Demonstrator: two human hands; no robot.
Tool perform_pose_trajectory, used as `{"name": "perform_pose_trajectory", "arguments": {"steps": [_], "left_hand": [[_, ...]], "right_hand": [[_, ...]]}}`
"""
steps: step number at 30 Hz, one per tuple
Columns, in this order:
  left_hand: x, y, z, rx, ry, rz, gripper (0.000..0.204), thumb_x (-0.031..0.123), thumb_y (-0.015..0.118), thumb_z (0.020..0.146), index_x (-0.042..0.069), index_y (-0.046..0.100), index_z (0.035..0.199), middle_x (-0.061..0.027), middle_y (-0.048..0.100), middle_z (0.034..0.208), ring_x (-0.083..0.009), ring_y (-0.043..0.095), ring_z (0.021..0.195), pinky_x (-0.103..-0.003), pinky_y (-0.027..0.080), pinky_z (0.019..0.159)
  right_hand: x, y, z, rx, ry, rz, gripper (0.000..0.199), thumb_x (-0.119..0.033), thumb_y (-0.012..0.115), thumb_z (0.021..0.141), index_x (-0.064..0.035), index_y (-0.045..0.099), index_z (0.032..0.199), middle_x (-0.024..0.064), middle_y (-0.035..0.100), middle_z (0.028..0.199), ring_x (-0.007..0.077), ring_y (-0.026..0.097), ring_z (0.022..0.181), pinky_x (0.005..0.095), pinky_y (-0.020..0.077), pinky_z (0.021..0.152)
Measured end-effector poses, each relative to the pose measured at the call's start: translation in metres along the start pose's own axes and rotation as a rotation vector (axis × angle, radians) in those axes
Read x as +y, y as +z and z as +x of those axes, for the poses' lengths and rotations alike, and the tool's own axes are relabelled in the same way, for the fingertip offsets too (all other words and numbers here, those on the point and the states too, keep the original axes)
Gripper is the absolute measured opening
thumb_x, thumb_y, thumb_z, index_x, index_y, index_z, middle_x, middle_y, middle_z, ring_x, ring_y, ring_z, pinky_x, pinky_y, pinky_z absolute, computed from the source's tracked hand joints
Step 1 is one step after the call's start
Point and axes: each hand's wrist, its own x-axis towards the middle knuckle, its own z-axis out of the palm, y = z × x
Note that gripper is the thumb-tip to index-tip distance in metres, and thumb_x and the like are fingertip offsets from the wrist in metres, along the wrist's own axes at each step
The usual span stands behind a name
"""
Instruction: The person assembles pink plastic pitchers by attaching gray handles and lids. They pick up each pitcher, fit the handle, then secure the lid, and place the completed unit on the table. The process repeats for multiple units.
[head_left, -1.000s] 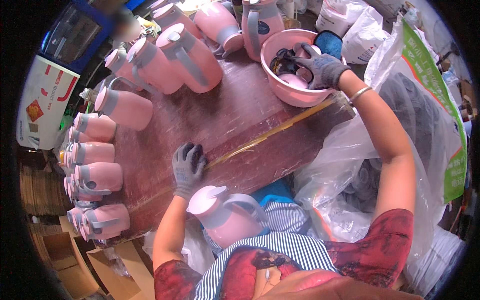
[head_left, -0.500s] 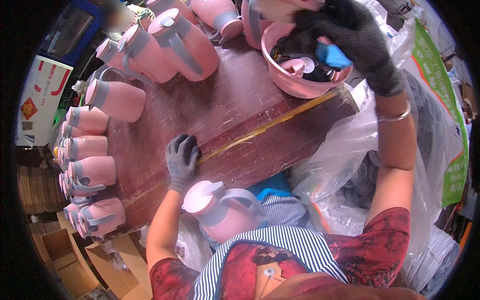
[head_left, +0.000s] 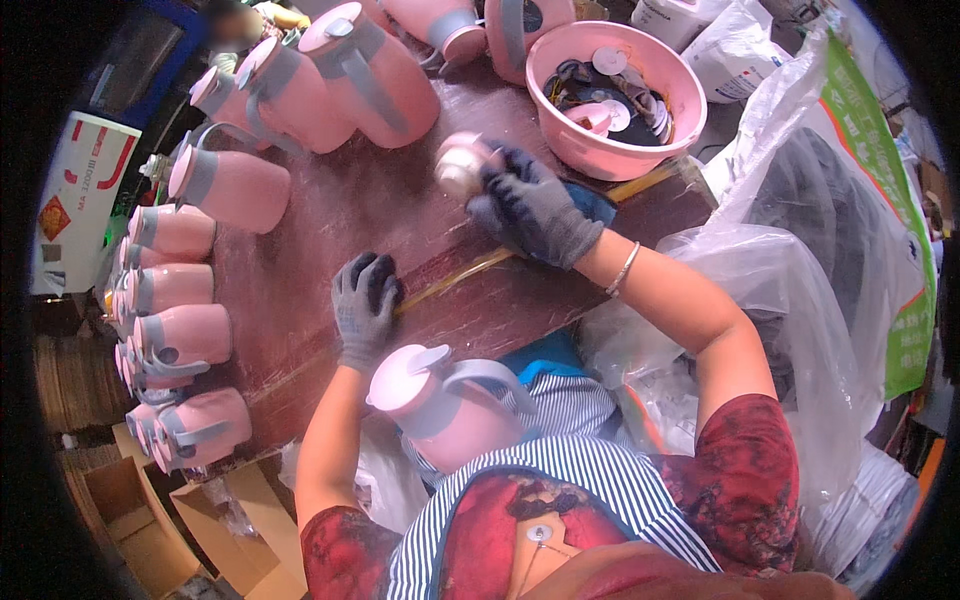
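right hand point(head_left: 535, 208): pinching a round piece point(head_left: 462, 167), pink and white, a bit blurry | left hand point(head_left: 365, 302): loose, thumb out, on red-brown table point(head_left: 285, 305)

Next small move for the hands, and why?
I'd probably bring the small pink-and-white part across to the left hand. The right hand has it gripped, seemingly above the table, while the left hand rests nearby on the tabletop, apparently holding nothing, so it could likely help steady the part.
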Motion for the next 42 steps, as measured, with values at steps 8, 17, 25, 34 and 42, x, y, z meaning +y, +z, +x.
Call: {"name": "perform_pose_trajectory", "arguments": {"steps": [8, 17, 25, 34, 42], "left_hand": [[-0.005, 0.003, -0.004, -0.005, 0.001, 0.000, 0.035, 0.025, 0.065, 0.089, 0.012, 0.064, 0.122, -0.0144, 0.058, 0.127, -0.0356, 0.051, 0.120, -0.047, 0.039, 0.103], [-0.005, 0.005, 0.001, 0.002, 0.003, -0.006, 0.036, 0.025, 0.066, 0.089, 0.015, 0.064, 0.123, -0.0133, 0.058, 0.128, -0.0347, 0.051, 0.120, -0.047, 0.039, 0.104], [-0.003, 0.006, -0.003, -0.010, -0.035, -0.016, 0.038, 0.023, 0.067, 0.087, 0.014, 0.064, 0.123, -0.0132, 0.057, 0.130, -0.0352, 0.051, 0.121, -0.048, 0.037, 0.105], [0.073, 0.000, 0.126, -0.145, 0.887, 0.019, 0.047, 0.023, 0.067, 0.082, 0.017, 0.062, 0.129, -0.0127, 0.054, 0.138, -0.0349, 0.049, 0.128, -0.051, 0.037, 0.109], [0.068, 0.078, 0.206, -0.271, 0.722, 0.160, 0.054, 0.021, 0.066, 0.084, 0.015, 0.053, 0.136, -0.0159, 0.048, 0.144, -0.0397, 0.043, 0.136, -0.051, 0.040, 0.106]], "right_hand": [[-0.052, 0.001, -0.031, 0.053, -0.398, -1.138, 0.045, -0.012, 0.065, 0.092, -0.0056, 0.054, 0.136, 0.0215, 0.048, 0.144, 0.0306, 0.048, 0.134, 0.0381, 0.0388, 0.111], [-0.183, -0.115, 0.049, -0.574, -0.586, -2.193, 0.049, -0.011, 0.067, 0.081, -0.0149, 0.063, 0.129, 0.0167, 0.066, 0.118, 0.0358, 0.064, 0.106, 0.0427, 0.0481, 0.098], [-0.226, -0.011, 0.005, -0.144, -0.816, -1.984, 0.038, -0.021, 0.069, 0.089, -0.0098, 0.064, 0.125, 0.0168, 0.070, 0.096, 0.0344, 0.068, 0.089, 0.0405, 0.0538, 0.080], [-0.079, 0.029, 0.080, 0.017, -0.883, -2.478, 0.020, -0.023, 0.062, 0.085, -0.0153, 0.065, 0.103, 0.0037, 0.066, 0.097, 0.0199, 0.067, 0.083, 0.0354, 0.0520, 0.068], [-0.182, -0.044, 0.012, -0.209, -0.885, -2.043, 0.019, -0.023, 0.062, 0.089, -0.0096, 0.068, 0.101, 0.0154, 0.070, 0.095, 0.0361, 0.068, 0.088, 0.0436, 0.0533, 0.079]]}}
